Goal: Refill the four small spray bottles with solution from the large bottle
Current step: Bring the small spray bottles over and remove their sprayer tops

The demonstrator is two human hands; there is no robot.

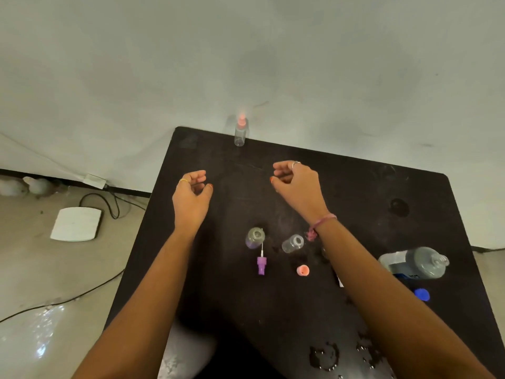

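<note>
The large bottle [418, 262] is clear plastic with a white and blue label. It lies on its side on the black table [355, 187], just right of the right forearm, with its long axis running left to right and its uncapped neck pointing right. Its blue cap [422, 294] lies on the table just nearer the person.

Between the two forearms stand two small bottles, both uncapped with mouths up. The one nearer the left arm [255, 237] holds a purple tint at its base. The clear one [292, 243] is tilted toward the right wrist. A purple spray head [261, 265] lies below the first, its thin tube pointing up toward that bottle. A pink cap [302, 270] sits below the clear one.

Beyond both hands, at the table's far edge, a third small bottle [241, 132] stands upright with its pink sprayer on.

The left hand [191, 195] and right hand [295, 184] hover apart over the table, fingers loosely curled and holding nothing.
</note>
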